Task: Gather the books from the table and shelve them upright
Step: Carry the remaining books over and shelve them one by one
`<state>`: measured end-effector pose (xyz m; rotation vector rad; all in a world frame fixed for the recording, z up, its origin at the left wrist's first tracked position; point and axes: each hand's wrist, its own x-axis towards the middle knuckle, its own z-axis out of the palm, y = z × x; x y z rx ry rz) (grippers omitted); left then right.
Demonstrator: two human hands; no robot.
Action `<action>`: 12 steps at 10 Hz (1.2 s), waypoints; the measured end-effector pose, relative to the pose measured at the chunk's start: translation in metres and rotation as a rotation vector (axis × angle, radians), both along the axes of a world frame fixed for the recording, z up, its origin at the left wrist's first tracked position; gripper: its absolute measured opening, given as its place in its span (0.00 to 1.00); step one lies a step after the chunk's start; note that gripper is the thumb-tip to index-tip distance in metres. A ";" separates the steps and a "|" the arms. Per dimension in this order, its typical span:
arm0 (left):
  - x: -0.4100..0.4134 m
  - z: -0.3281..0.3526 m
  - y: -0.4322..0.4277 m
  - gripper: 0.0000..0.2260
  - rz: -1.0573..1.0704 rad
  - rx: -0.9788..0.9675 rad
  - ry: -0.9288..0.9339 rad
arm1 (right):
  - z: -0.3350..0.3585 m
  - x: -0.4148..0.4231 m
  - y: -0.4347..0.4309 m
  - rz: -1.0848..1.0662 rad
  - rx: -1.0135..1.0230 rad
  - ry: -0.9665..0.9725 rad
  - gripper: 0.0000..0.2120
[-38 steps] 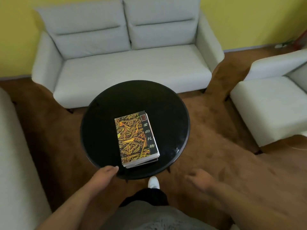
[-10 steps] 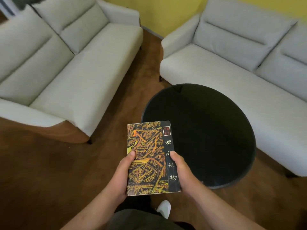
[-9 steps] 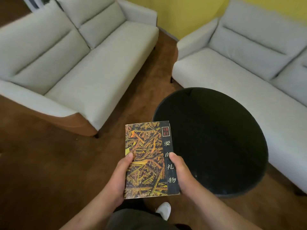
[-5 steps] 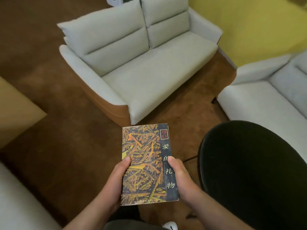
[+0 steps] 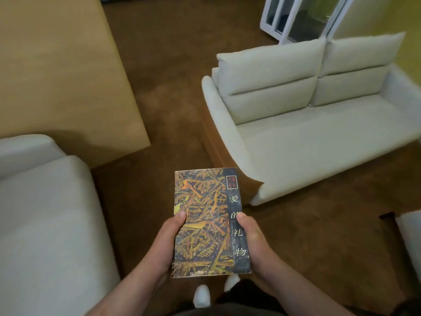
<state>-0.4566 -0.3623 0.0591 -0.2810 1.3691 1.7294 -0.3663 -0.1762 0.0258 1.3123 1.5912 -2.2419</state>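
A stack of books [image 5: 205, 201] sits flat in front of my chest, its top cover showing orange and yellow stalks on black with a dark strip of white characters down the right side. My left hand [image 5: 167, 242] grips its left edge with the thumb on the cover. My right hand [image 5: 252, 242] grips the right edge the same way. The black round table is out of view. No shelf can be made out for certain.
A pale grey two-seat sofa [image 5: 319, 124] stands ahead on the right, another pale seat [image 5: 45, 213] on the left. A tan cabinet side [image 5: 59, 71] rises at upper left. A white glass-door frame [image 5: 303, 17] is at the back. Brown carpet [image 5: 173, 92] runs between them.
The view has swung left away from the black table, which has left the frame. The tan cabinet and white door frame have come into view. Both hands hold the books as before.
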 end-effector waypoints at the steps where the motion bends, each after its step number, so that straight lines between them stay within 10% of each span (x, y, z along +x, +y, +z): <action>1: -0.037 -0.011 -0.012 0.25 0.073 -0.048 -0.011 | 0.007 -0.049 -0.006 0.078 -0.001 0.005 0.42; 9: -0.490 -0.010 0.056 0.37 0.190 -0.084 -0.016 | 0.008 -0.526 0.073 0.215 -0.067 0.088 0.55; 12: -0.668 0.003 0.110 0.28 0.084 -0.012 -0.070 | 0.019 -0.677 0.114 0.060 -0.064 0.077 0.44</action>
